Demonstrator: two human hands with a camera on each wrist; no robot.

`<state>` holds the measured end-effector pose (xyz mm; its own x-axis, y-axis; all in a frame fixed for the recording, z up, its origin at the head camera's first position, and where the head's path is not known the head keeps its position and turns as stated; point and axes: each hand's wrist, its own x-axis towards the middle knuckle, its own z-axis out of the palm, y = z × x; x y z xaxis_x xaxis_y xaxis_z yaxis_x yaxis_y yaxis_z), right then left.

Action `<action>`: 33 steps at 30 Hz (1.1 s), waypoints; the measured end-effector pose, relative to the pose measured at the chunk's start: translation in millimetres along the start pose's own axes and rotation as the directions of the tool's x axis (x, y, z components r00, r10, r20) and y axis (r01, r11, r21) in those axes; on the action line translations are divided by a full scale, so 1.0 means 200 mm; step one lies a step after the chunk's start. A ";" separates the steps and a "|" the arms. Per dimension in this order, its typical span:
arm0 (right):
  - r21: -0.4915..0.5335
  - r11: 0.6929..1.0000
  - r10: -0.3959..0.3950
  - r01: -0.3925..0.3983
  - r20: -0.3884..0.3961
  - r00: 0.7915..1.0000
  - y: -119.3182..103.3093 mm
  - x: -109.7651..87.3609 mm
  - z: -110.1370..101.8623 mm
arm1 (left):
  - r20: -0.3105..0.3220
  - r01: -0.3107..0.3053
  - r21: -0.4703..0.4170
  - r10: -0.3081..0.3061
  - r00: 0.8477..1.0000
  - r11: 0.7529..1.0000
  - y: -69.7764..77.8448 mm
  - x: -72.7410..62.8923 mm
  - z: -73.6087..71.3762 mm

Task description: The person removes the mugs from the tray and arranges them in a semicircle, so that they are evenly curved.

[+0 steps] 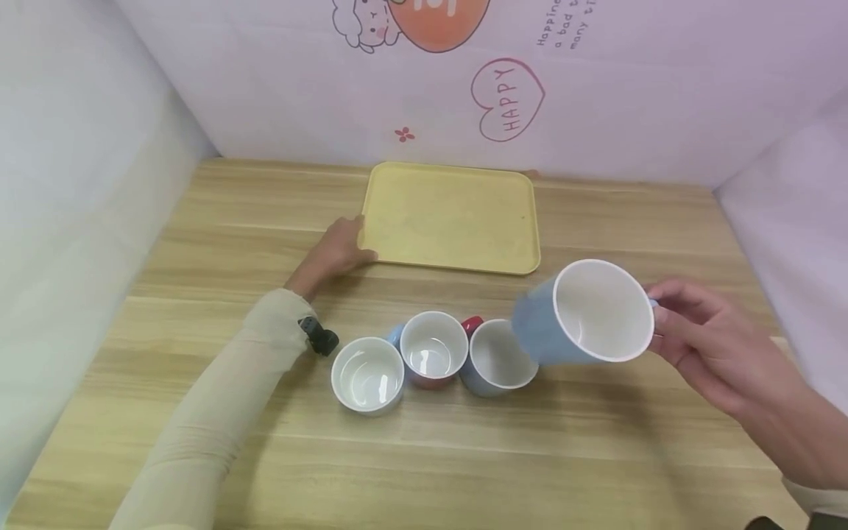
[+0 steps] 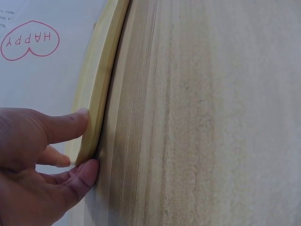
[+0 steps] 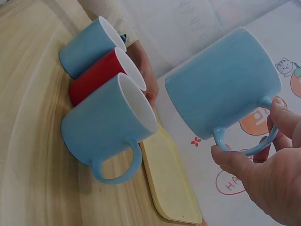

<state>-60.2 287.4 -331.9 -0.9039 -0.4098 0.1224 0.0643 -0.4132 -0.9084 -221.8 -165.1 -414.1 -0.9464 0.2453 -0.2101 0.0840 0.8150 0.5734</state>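
Note:
My right hand [image 1: 722, 350] pinches the handle of a light blue mug [image 1: 546, 327], which is tilted in the air with its white inside facing me. On the table stand three mugs in a row: a blue mug [image 3: 87, 49] at the left, a red mug [image 3: 96, 77] in the middle and another blue mug [image 3: 101, 122] at the right, nearest the raised one. Beyond them lies a flat yellow tray [image 1: 450, 221]. My left hand [image 1: 341, 246] grips its left edge near the front corner, the thumb on the rim and fingers against the outer side [image 2: 96, 117].
The wooden table [image 1: 424, 471] is bounded at the back by a white printed cloth [image 1: 318, 103] and at the sides by white cloth walls [image 1: 73, 199]. A black strap clip [image 1: 319, 336] sits on my left wrist, close to the left blue mug.

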 end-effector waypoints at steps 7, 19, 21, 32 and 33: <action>-0.081 0.997 0.021 -0.017 0.047 0.999 0.03 -0.04 0.01 | -0.009 0.007 0.008 -0.007 1.000 1.000 -0.01 0.00 0.00; -0.122 0.992 0.048 -0.027 0.171 0.984 0.10 -0.13 0.02 | -0.016 -0.024 -0.004 0.024 1.000 1.000 -0.01 0.00 0.00; -0.118 0.992 0.055 -0.033 0.183 0.982 0.11 -0.13 0.02 | -0.024 -0.026 0.001 0.026 0.999 1.000 -0.01 0.00 0.00; -0.150 0.988 0.056 -0.022 0.223 0.973 0.17 -0.18 0.01 | -0.022 -0.033 0.001 0.033 0.999 0.999 -0.01 0.01 0.01; -0.148 0.989 0.058 -0.024 0.228 0.972 0.18 -0.19 0.01 | -0.020 -0.033 0.002 0.033 0.999 0.999 -0.01 0.01 0.01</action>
<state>-23.4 286.8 -369.3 -0.7785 -0.6076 0.1576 0.0230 -0.2785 -0.9602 -222.6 -165.4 -417.3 -0.9491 0.2614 -0.1755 0.1156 0.8077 0.5781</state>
